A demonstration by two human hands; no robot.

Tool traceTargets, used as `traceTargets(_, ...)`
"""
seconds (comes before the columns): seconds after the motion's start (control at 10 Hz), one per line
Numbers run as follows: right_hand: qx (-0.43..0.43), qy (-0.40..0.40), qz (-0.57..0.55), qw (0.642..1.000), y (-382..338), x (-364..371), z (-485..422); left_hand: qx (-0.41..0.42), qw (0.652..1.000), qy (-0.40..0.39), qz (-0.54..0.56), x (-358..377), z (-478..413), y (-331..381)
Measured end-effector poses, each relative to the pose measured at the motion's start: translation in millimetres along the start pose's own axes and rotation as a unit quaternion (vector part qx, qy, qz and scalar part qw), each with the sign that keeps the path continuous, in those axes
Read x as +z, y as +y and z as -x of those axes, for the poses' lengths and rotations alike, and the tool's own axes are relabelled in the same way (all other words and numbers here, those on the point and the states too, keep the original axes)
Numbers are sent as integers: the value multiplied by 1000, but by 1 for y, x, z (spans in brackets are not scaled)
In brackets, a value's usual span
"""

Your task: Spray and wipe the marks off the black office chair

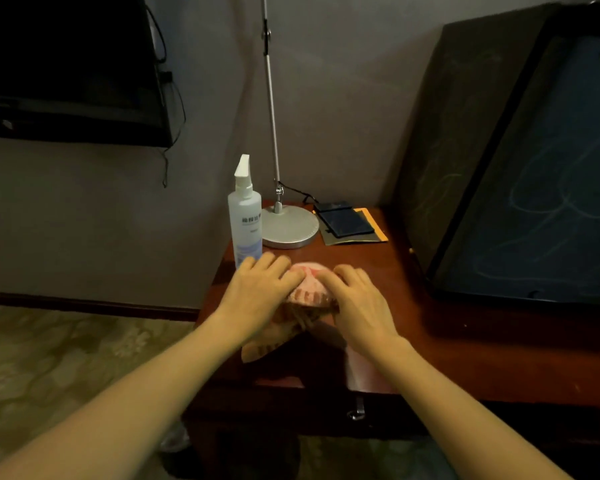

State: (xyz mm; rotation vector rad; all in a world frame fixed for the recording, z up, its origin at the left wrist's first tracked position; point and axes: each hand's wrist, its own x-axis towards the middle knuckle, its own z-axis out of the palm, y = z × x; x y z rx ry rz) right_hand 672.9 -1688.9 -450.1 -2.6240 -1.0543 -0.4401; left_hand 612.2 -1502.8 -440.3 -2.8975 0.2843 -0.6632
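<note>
- The black marked surface [548, 188] stands tilted at the right, leaning over the far right side of the wooden table [471, 344]. The frame edge cuts off its top and right side. Pale blue scribbles cross it, but the dim light does not show whether this is a chair's seat or back.
- A duller dark panel [451, 140] just behind it carries fainter scrawls, and its lower part is hidden.
- The pink striped cloth [310, 289] lies bunched on the table near its front left corner. Both hands cover much of it.
- The left hand [264, 289] lies on the cloth's left side, fingers close together and nearly straight, pressing down. Its thumb is hidden.
- The right hand [359, 299] sits on the cloth's right side with fingers bent, tips on the fabric. Its thumb is out of sight, so I cannot tell whether it pinches the cloth or only presses.
- The spray bottle [245, 220] stands upright at the table's left edge, just beyond the left fingertips. Its label print is too blurred to read.
- The lamp base [290, 227] sits just beside the bottle, and its pole [271, 98] runs out of the top of the frame.
- Dark flat cards [346, 221] lie on a yellow sheet against the wall.
- Bare wood shows to the right of the hands, up to the marked surface.
- To the left the table ends, with patterned carpet [49, 358] below.
- A dark screen [66, 67] hangs at upper left, cropped by the frame.
</note>
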Motion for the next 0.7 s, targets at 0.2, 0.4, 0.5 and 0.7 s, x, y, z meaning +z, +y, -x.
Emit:
traceTargets(0.2, 47, -174, -14, 983, 16, 51, 15, -37, 981, -186, 47, 73, 34, 23)
traceTargets(0.4, 52, -161, -29, 985, 20, 59, 15, -35, 980, -183, 70, 77, 28, 15)
traceTargets(0.5, 51, -148, -32, 987, 18, 62, 18, -40, 980, -176, 80, 78, 33, 18)
traceTargets(0.7, 34, -203, -50, 977, 15, 31, 21, -48, 976, -198, 80, 48, 35, 23)
